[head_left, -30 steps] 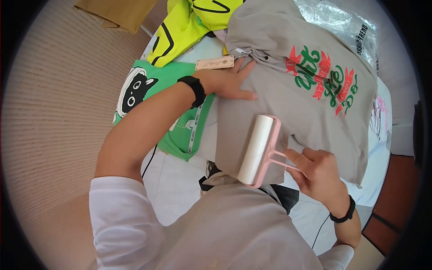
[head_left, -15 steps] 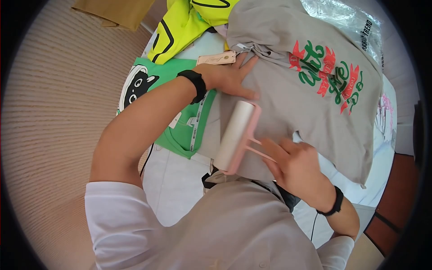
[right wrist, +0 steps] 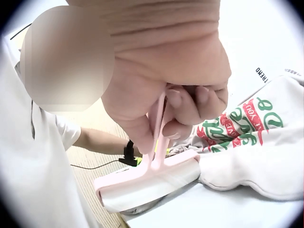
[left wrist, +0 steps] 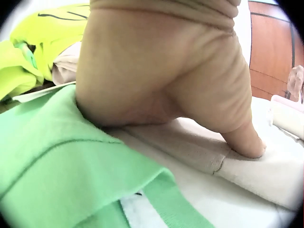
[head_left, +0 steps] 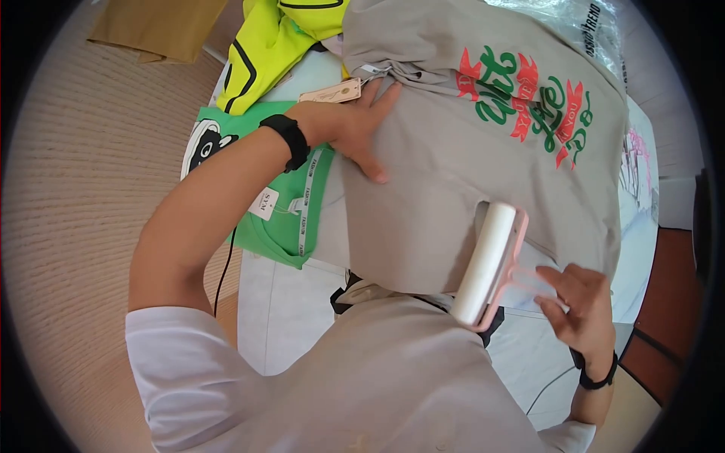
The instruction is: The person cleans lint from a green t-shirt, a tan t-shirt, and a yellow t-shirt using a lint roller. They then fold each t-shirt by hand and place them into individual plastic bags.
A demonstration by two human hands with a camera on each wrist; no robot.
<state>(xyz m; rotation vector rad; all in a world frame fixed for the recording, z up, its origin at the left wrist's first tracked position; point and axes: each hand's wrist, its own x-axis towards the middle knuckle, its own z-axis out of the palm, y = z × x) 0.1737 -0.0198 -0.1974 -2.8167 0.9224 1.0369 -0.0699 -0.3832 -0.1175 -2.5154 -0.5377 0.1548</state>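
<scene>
A taupe garment with red and green lettering lies spread over the table. The left hand rests on it with fingers spread, beside a tan paper tag; in the left wrist view that hand presses down, thumb out on the cloth. Pinched by its pink handle, a lint roller with a white cylinder is in the right hand, at the garment's near edge. The right wrist view shows the fingers of the right hand curled round the handle of the roller.
Left of the garment lies a green garment with a cat print and a white tag. Behind it is a yellow garment. A brown paper bag is at the top left, clear plastic packaging at the top right.
The roller first moved left across the near part of the garment, then back right to its near edge. The left hand stays on the cloth, while the whole head view has shifted somewhat.
</scene>
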